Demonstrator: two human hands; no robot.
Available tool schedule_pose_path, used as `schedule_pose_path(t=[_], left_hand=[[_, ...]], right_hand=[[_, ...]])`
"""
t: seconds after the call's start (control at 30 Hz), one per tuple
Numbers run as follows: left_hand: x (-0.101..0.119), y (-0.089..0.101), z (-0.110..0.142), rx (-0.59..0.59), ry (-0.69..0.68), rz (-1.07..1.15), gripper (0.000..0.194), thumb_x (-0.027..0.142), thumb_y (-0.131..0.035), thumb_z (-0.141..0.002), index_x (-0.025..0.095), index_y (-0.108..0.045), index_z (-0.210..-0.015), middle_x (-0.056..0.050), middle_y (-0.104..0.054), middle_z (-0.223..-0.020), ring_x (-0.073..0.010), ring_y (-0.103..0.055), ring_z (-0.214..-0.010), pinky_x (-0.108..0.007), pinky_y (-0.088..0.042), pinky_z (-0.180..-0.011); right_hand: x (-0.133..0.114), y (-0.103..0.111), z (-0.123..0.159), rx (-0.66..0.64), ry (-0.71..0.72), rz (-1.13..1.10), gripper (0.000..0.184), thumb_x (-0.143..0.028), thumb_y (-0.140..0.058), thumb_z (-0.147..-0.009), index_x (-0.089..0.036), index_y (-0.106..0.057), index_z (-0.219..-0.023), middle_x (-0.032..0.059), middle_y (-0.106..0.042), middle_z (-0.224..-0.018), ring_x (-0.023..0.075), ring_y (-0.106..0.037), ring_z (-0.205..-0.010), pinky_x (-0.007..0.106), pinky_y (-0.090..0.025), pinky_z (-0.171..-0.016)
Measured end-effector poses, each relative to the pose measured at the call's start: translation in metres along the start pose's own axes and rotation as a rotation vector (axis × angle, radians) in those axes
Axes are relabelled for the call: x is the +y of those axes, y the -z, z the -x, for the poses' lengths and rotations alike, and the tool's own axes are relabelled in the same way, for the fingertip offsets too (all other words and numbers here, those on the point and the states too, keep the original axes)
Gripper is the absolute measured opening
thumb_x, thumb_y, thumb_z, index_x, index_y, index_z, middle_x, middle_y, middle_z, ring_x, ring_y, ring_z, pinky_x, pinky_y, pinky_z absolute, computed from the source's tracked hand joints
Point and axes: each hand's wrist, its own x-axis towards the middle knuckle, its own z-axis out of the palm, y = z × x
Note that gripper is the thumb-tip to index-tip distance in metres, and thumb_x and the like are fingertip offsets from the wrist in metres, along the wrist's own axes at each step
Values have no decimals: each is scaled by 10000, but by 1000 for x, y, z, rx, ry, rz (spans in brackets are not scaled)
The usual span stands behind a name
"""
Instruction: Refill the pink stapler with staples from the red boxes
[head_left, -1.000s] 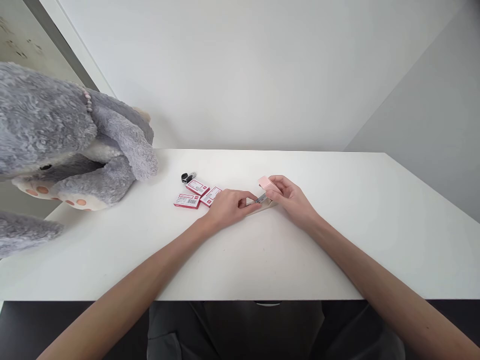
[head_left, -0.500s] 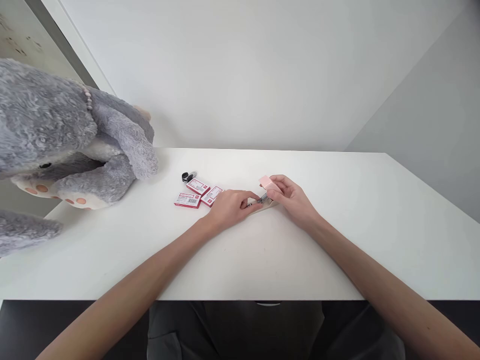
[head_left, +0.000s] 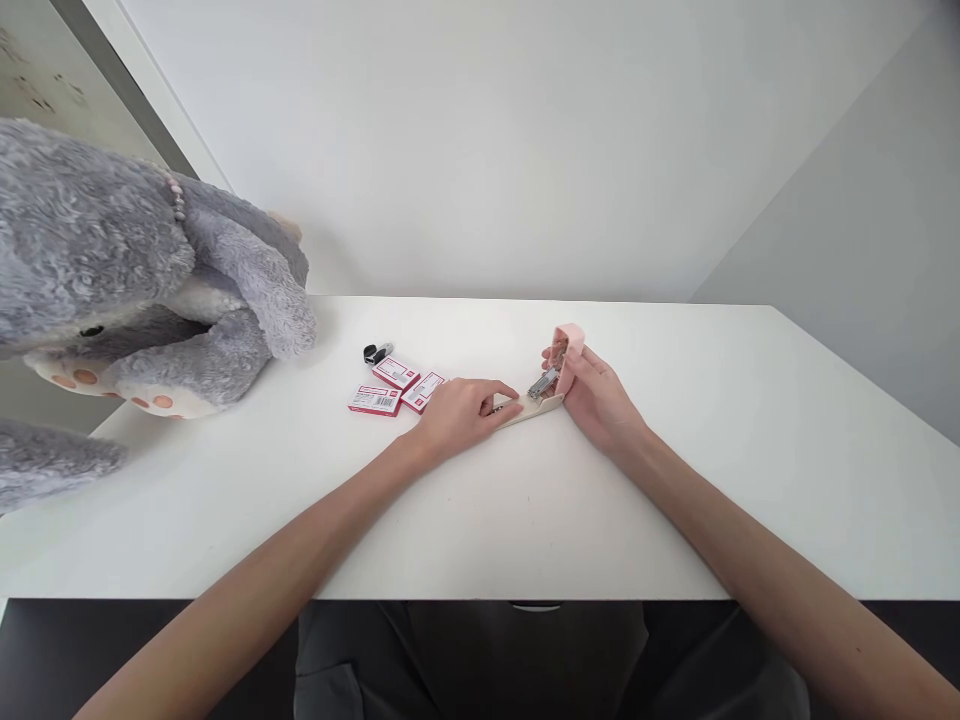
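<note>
A pink and cream stapler (head_left: 571, 340) stands on the table with its pink top swung up and its metal staple channel exposed at a slant. My right hand (head_left: 604, 400) is closed around the raised pink top near the hinge end. Across the front end of the cream base lies my left hand (head_left: 465, 412), thumb and forefinger gripping it. Just left of that hand are red and white staple boxes: one box (head_left: 375, 401) lies in front, another box (head_left: 396, 373) behind it, and a third box (head_left: 424, 391) is partly hidden by my left hand.
A black and grey staple remover (head_left: 378, 353) lies behind the boxes. A large grey plush toy (head_left: 150, 280) takes up the left end of the white table (head_left: 465, 530). The wall (head_left: 480, 150) rises at the table's back edge.
My right hand has swung the stapler's pink top up and back to the right, so the inside and metal channel show more. My left hand stays on the base.
</note>
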Motion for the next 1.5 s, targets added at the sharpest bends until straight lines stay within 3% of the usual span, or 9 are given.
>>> schedule_pose_path(t=[0.2,0.47,0.7,0.87,0.97,1.1,1.27,1.5], left_hand=[[1,1,0,0,12,-6,362,547,-575,-965,283,-803,-1061,44,-553,-597,-128,-527,-569,-272,-317,-570],[3,1,0,15,10,-29,356,529,-571,-963,267,-799,-1041,38,-585,-613,-136,-551,-587,-278,-322,-572],[2,2,1,51,14,-70,315,483,-564,-972,271,-784,-1048,37,-603,-634,-139,-555,-584,-281,-321,-579],[-1,2,2,108,1,-107,293,447,-542,-988,269,-774,-1006,27,-628,-686,-139,-546,-607,-285,-307,-574],[-3,2,1,134,-6,-133,290,430,-533,-992,262,-769,-1003,17,-640,-733,-141,-548,-626,-292,-313,-579],[-4,3,0,145,2,-161,293,408,-512,-1000,252,-760,-999,-4,-669,-817,-147,-578,-662,-293,-333,-593],[-2,4,0,162,15,-224,292,379,-494,-1011,244,-753,-1011,-26,-687,-916,-150,-622,-698,-298,-351,-607],[-2,3,1,195,14,-220,289,409,-485,-1034,249,-724,-1066,-28,-658,-1120,-108,-610,-649,-294,-399,-635]], right_hand=[[-4,-2,-2,54,-4,-166,331,-598,-771,-852,-310,-682,-989,23,-623,-1071,196,-617,-946,302,-570,-712],[0,7,-7,218,-81,-461,358,-587,-747,-872,-254,-658,-967,22,-649,-963,171,-663,-845,320,-633,-789],[1,13,-8,259,-87,-564,264,-493,-679,-893,-256,-613,-988,41,-692,-935,209,-704,-837,385,-666,-779],[3,18,-10,257,-64,-604,196,-379,-674,-866,-253,-613,-1004,40,-698,-957,214,-721,-925,393,-664,-878],[5,23,-12,247,-35,-543,184,-372,-670,-846,-259,-625,-984,48,-701,-986,232,-716,-1000,424,-647,-950],[10,30,-17,291,37,-281,189,-422,-664,-825,-262,-632,-921,59,-692,-994,261,-710,-1038,468,-621,-1008],[13,34,-20,443,92,-83,167,-386,-662,-817,-273,-637,-936,32,-682,-987,251,-721,-1002,467,-622,-982],[9,31,-16,543,71,77,145,-341,-681,-809,-278,-681,-940,27,-681,-1054,236,-704,-998,429,-609,-949]])
